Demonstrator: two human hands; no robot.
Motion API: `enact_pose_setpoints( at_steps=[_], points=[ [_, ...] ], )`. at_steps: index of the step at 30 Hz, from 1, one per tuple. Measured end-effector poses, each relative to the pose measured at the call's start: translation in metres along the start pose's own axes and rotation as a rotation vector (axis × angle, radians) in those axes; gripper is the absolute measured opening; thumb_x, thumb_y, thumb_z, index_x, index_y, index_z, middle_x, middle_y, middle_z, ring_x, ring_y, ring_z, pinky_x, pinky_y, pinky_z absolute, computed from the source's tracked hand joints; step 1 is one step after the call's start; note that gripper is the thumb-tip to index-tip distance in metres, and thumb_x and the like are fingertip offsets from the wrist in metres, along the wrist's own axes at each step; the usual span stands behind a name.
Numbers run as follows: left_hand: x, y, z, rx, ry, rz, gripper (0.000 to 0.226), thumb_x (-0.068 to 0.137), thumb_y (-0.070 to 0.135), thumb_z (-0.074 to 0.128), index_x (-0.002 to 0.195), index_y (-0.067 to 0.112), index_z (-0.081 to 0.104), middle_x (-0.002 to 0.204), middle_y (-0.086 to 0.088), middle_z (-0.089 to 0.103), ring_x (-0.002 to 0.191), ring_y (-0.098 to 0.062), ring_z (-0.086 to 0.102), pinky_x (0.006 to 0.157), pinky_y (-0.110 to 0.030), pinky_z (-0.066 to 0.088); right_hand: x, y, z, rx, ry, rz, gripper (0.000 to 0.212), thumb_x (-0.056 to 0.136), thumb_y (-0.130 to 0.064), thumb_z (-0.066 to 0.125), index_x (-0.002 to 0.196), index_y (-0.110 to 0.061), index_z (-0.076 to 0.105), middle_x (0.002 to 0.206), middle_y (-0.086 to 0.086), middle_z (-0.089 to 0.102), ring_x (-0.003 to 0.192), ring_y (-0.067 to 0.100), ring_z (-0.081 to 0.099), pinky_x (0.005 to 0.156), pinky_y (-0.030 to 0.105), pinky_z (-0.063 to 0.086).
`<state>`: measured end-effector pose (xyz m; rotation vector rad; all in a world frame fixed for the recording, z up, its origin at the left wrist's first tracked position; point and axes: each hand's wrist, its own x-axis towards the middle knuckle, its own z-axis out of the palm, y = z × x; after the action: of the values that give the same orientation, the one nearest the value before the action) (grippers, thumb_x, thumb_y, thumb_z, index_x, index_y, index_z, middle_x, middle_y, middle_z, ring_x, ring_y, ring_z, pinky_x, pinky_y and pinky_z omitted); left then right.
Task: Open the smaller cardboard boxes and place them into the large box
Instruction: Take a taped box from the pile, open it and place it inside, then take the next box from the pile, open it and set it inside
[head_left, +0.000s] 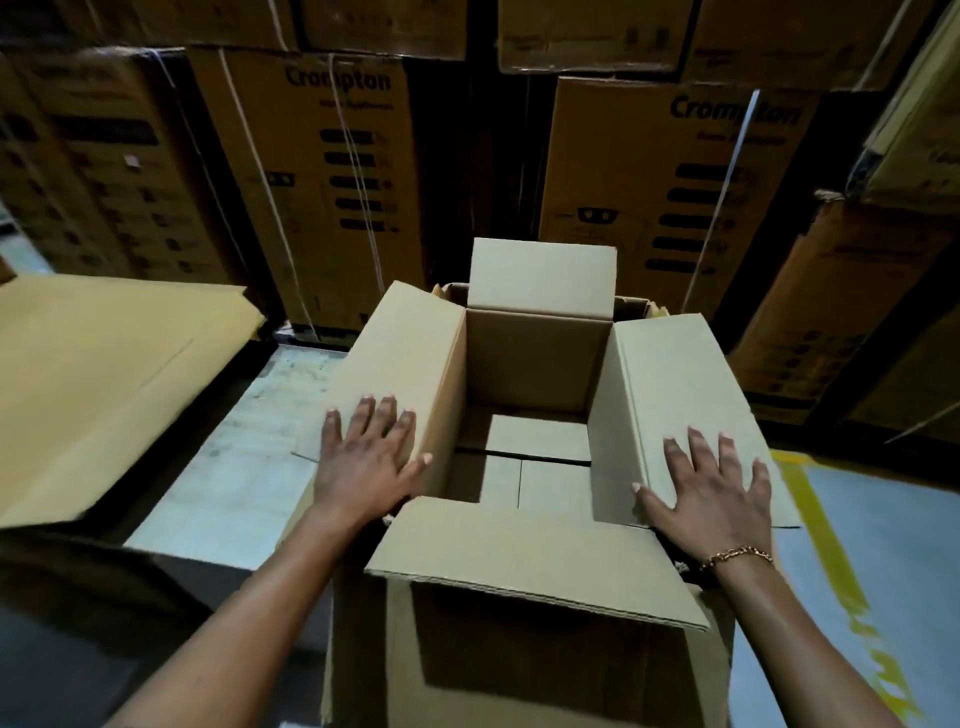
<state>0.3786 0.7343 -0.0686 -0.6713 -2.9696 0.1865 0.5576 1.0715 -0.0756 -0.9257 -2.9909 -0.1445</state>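
An opened plain cardboard box (535, 364) stands in the middle, all top flaps spread out, its folded bottom visible inside. It sits inside or on a larger box whose darker rim (631, 306) shows behind it; I cannot tell which. My left hand (369, 457) lies flat, fingers spread, on the left side flap. My right hand (711, 488), with a gold bracelet at the wrist, lies flat on the right side flap. The near flap (519, 551) sticks out toward me and the far flap (543, 278) stands upright.
A stack of flattened yellowish cardboard (104, 379) lies at the left. Tall printed cartons (322, 171) bound with straps wall the back and right. The grey floor (244, 441) has a yellow painted line (831, 545) at the right.
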Motion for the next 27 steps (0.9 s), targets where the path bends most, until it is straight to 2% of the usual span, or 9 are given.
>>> enact_pose_setpoints(
  at_steps=[3, 7, 10, 12, 14, 17, 22, 24, 27],
  points=[
    [-0.004, -0.015, -0.009, -0.082, 0.085, -0.095, 0.066, 0.097, 0.065, 0.027, 0.154, 0.032, 0.034, 0.168, -0.001, 0.020, 0.155, -0.026, 0.007, 0.120, -0.054, 0.006, 0.000, 0.008, -0.007, 0.077, -0.019, -0.022, 0.079, 0.086, -0.076, 0.028, 0.153, -0.034, 0.031, 0.167, -0.005, 0.018, 0.154, 0.022, 0.008, 0.120, 0.049, 0.007],
    [-0.016, -0.039, -0.006, -0.238, 0.142, -0.154, 0.063, 0.099, 0.059, 0.035, 0.153, 0.027, 0.036, 0.168, -0.004, 0.018, 0.155, -0.028, 0.009, 0.121, -0.055, 0.014, -0.003, 0.012, -0.038, 0.251, 0.030, -0.019, 0.084, 0.077, -0.076, 0.029, 0.141, -0.027, 0.051, 0.156, 0.002, 0.043, 0.146, 0.024, 0.033, 0.116, 0.048, 0.026],
    [-0.025, -0.059, -0.013, -0.422, 0.200, -0.181, 0.067, 0.099, 0.061, 0.038, 0.156, 0.028, 0.031, 0.168, -0.003, 0.017, 0.155, -0.025, 0.012, 0.121, -0.050, 0.018, -0.009, -0.007, -0.074, 0.424, 0.031, -0.030, 0.087, 0.073, -0.081, 0.032, 0.138, -0.028, 0.054, 0.149, 0.002, 0.051, 0.134, 0.028, 0.048, 0.108, 0.049, 0.038],
    [-0.034, -0.078, -0.018, -0.523, 0.231, -0.212, 0.069, 0.099, 0.064, 0.037, 0.158, 0.031, 0.026, 0.169, 0.001, 0.015, 0.155, -0.021, 0.011, 0.120, -0.048, 0.017, -0.015, -0.033, -0.102, 0.518, -0.014, -0.084, 0.086, 0.076, -0.084, 0.035, 0.142, -0.032, 0.049, 0.152, 0.002, 0.047, 0.135, 0.029, 0.046, 0.108, 0.052, 0.038],
    [-0.045, -0.103, -0.023, -0.613, 0.263, -0.250, 0.072, 0.097, 0.069, 0.034, 0.158, 0.033, 0.025, 0.168, 0.004, 0.017, 0.154, -0.019, 0.014, 0.120, -0.048, 0.019, -0.027, -0.067, -0.123, 0.644, -0.055, -0.154, 0.077, 0.084, -0.080, 0.044, 0.146, -0.035, 0.043, 0.156, 0.001, 0.040, 0.140, 0.028, 0.040, 0.112, 0.053, 0.033],
    [-0.067, -0.155, -0.027, -0.660, 0.296, -0.307, 0.082, 0.089, 0.079, 0.024, 0.158, 0.034, 0.026, 0.167, 0.007, 0.020, 0.153, -0.016, 0.018, 0.120, -0.047, 0.022, -0.044, -0.129, -0.146, 0.806, -0.132, -0.246, 0.076, 0.077, -0.070, 0.052, 0.147, -0.042, 0.039, 0.161, -0.002, 0.032, 0.144, 0.028, 0.033, 0.114, 0.056, 0.029],
    [-0.115, -0.269, -0.020, -0.689, 0.343, -0.437, 0.074, 0.093, 0.074, 0.035, 0.156, 0.034, 0.031, 0.163, 0.007, 0.029, 0.149, -0.017, 0.026, 0.118, -0.043, 0.025, -0.057, -0.260, -0.162, 0.834, -0.244, -0.470, 0.067, 0.064, -0.093, 0.047, 0.125, -0.070, 0.032, 0.160, -0.014, 0.028, 0.144, 0.023, 0.031, 0.112, 0.060, 0.031],
    [-0.137, -0.319, -0.012, -0.767, 0.363, -0.517, 0.068, 0.094, 0.069, 0.042, 0.153, 0.035, 0.036, 0.159, 0.009, 0.035, 0.144, -0.018, 0.034, 0.112, -0.037, 0.031, -0.065, -0.318, -0.170, 0.870, -0.246, -0.553, 0.056, 0.075, -0.082, 0.051, 0.126, -0.067, 0.032, 0.158, -0.014, 0.031, 0.144, 0.021, 0.031, 0.113, 0.054, 0.030],
    [-0.167, -0.386, -0.007, -0.888, 0.434, -0.645, 0.071, 0.089, 0.074, 0.045, 0.148, 0.034, 0.044, 0.152, 0.008, 0.042, 0.138, -0.020, 0.042, 0.106, -0.033, 0.034, -0.079, -0.400, -0.176, 0.905, -0.238, -0.635, 0.060, 0.079, -0.065, 0.056, 0.135, -0.058, 0.035, 0.157, -0.015, 0.032, 0.144, 0.020, 0.032, 0.106, 0.045, 0.034]
  ],
)
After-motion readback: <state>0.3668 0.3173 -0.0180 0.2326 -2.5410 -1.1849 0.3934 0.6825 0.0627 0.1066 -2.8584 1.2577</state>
